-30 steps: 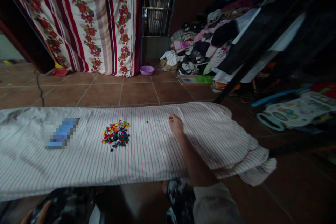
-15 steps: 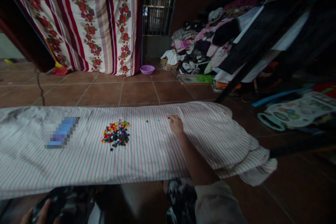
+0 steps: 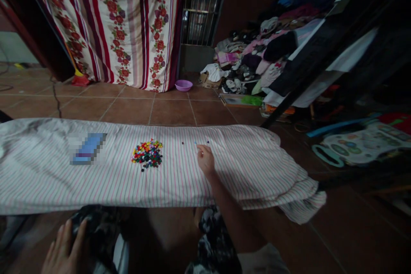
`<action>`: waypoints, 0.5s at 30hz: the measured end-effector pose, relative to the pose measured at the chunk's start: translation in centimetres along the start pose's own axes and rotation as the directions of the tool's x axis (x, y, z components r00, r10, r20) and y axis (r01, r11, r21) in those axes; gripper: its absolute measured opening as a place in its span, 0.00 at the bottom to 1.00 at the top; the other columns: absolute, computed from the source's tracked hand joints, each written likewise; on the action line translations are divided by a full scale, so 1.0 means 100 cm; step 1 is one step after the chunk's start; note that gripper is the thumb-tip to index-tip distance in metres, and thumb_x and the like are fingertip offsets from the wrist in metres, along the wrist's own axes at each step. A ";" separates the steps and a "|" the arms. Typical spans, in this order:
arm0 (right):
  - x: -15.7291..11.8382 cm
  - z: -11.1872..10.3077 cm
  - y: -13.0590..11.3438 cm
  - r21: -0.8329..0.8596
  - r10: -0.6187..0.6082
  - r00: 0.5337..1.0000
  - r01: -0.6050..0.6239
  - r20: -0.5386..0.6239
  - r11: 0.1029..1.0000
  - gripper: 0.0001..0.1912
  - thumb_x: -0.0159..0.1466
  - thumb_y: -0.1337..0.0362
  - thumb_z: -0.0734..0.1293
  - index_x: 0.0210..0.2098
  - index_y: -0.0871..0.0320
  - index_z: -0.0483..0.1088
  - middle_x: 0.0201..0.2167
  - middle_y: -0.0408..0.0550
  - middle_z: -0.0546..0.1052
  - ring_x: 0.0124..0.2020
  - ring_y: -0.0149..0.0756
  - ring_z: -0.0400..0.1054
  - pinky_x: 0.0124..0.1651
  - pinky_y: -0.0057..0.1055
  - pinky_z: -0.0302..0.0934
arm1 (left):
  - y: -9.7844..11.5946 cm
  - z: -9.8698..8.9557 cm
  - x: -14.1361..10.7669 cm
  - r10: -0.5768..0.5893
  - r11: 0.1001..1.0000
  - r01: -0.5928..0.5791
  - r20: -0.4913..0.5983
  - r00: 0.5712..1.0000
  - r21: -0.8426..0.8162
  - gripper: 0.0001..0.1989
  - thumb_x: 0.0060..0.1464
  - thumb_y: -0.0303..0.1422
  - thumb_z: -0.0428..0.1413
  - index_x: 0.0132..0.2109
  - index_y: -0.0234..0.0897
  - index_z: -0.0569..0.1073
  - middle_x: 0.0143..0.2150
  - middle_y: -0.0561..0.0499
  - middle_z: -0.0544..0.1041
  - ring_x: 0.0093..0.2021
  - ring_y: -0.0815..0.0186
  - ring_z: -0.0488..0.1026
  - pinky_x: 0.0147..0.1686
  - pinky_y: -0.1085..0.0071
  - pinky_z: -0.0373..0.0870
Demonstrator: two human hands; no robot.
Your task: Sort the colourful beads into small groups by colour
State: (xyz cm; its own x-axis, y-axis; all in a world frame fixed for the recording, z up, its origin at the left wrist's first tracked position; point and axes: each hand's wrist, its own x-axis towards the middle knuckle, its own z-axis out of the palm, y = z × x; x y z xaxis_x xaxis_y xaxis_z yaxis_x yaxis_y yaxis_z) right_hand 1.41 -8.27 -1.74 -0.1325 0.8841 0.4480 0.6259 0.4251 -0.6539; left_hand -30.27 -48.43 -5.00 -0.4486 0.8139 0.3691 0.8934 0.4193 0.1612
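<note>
A pile of small, many-coloured beads lies on the striped cloth. To the right of it, three single pieces sit spaced out in a row: a dark red bead, a light blue bead and a dark blue bead. My right hand hovers low over the cloth just on the near side of the light blue and dark blue beads, fingers loosely bent, with nothing visible in them. My left hand rests at my dark-patterned knee below the cloth's near edge, its fingers stretched out.
The striped cloth covers a long surface before me. A pixelated blue phone-like object lies left of the pile. Beyond are a purple basin, a floral curtain and heaped clothes. A dark slanted post stands at right.
My right hand has let go of the dark blue bead, which now lies on the cloth, and has drawn back left and nearer. My left hand shows more fully. The camera view has shifted.
</note>
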 end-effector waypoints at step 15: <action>-0.058 0.058 -0.093 0.105 -0.158 0.928 0.130 0.337 0.986 0.19 0.61 0.71 0.59 0.48 0.52 0.74 0.44 0.48 0.75 0.42 0.34 0.70 0.50 0.30 0.64 | 0.062 -0.037 0.020 0.023 0.979 0.006 0.137 0.990 -0.202 0.22 0.57 0.39 0.46 0.57 0.43 0.70 0.57 0.48 0.72 0.60 0.60 0.67 0.57 0.60 0.68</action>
State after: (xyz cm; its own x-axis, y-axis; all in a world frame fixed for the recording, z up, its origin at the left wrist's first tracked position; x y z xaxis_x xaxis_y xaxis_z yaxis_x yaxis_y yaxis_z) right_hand -8.10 -16.20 -1.78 -0.4804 0.8189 0.3139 0.5196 0.5541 -0.6504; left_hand -25.57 -45.68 0.14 -0.4273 0.8705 0.2441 0.8772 0.3338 0.3452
